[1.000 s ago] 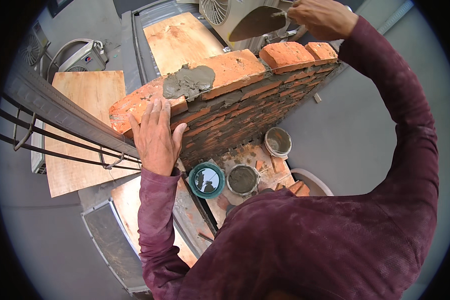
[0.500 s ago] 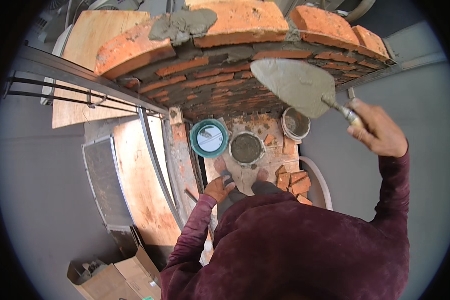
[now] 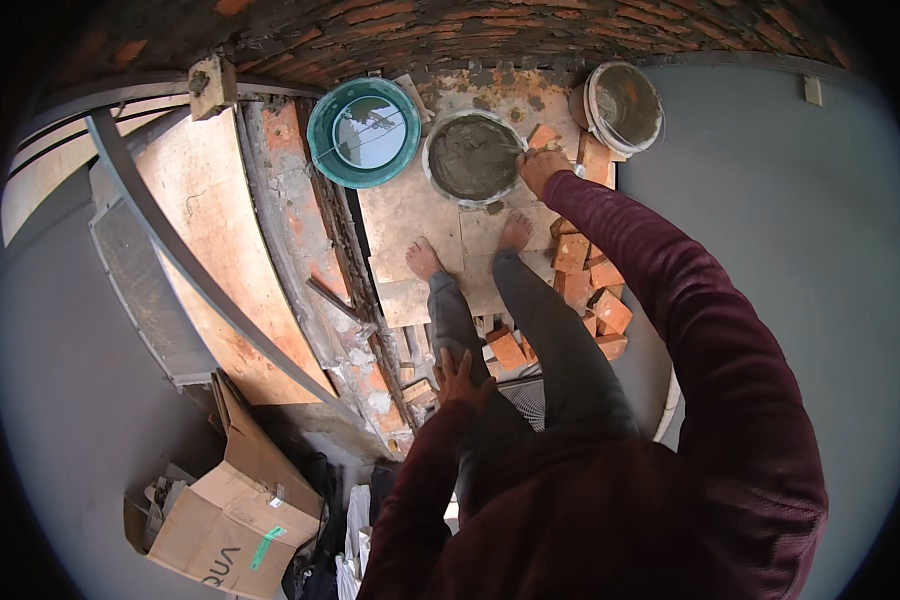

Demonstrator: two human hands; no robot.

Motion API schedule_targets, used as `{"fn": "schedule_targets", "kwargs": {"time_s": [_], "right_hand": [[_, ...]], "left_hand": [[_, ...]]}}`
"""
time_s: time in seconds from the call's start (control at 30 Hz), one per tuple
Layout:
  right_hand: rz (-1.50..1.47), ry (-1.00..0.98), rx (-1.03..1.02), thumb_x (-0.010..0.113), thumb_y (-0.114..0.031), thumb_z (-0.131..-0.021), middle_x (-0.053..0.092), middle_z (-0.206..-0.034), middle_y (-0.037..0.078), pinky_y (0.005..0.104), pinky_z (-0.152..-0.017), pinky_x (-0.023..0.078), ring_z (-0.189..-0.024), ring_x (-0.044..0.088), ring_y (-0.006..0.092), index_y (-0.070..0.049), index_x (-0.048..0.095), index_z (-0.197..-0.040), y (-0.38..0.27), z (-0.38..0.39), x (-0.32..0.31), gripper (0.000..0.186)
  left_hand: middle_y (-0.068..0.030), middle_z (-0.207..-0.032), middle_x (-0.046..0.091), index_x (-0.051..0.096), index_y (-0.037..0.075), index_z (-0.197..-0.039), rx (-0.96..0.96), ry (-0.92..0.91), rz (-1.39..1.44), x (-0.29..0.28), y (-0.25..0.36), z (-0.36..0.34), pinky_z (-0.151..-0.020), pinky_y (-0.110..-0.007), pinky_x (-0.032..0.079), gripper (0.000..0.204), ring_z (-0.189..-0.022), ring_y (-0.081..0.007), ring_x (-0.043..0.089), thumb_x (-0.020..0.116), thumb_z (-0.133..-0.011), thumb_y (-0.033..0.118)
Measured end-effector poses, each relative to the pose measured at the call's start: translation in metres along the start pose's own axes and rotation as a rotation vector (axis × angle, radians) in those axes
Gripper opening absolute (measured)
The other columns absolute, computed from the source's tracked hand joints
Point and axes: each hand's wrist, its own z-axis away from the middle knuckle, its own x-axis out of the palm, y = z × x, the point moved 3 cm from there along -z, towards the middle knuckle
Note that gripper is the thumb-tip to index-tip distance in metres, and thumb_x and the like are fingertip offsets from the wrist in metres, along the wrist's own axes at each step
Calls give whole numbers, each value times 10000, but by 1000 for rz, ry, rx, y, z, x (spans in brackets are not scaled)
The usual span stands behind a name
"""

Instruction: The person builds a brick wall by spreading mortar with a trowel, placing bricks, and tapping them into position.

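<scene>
My right hand (image 3: 543, 170) is closed at the right rim of a round tub (image 3: 428, 165) of wet grey mortar (image 3: 470, 160). It grips the trowel, whose pale handle end (image 3: 580, 171) shows beside the hand; the blade cannot be made out. My left hand (image 3: 460, 382) lies on my left leg near the knee, fingers spread, holding nothing. Left of the tub stands a teal basin (image 3: 322, 155) with water in it. A mortar-stained bucket (image 3: 595, 125) stands to the tub's right.
Several broken bricks (image 3: 573, 253) lie on the boards (image 3: 400, 210) right of my bare feet. The brick wall (image 3: 450, 35) rises at the far side. On the left are a metal rail (image 3: 185, 255), plywood (image 3: 205, 210) and an open cardboard box (image 3: 220, 520).
My right hand has come down from beside the wall with the trowel to the mortar tub. My left hand now rests on my leg. The view has tilted down, away from the wall's top.
</scene>
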Motion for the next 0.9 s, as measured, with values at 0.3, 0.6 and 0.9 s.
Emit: {"fn": "schedule_targets", "kwargs": {"time_s": [0.3,0.6,0.9], "right_hand": [[-223,32,198,525,-98,-901,641,-1124,168,409,-770,574,-1021,660,309,-17,547,-1274,-83,-123,90,382],[-905,-247,47,356,-337,-999,597,-1185,273,418,-870,505,-1023,627,365,52,550,-1229,-68,-124,110,492],[-327,-308,-25,430,-223,-953,612,-1204,204,420,-912,511,-1078,625,336,23,595,-1176,-42,-104,120,370]], "left_hand": [[-159,-1493,370,622,153,-1261,57,92,45,6,-31,-30,-1153,-483,229,563,-1410,-403,247,721,-736,330],[-137,-1502,369,624,179,-1259,32,29,32,-11,-41,-36,-1138,-487,238,566,-1423,-365,248,736,-734,360],[-122,-1497,384,625,189,-1249,-17,-15,-1,-23,-33,-43,-1114,-496,239,563,-1421,-341,265,736,-724,362]]}}
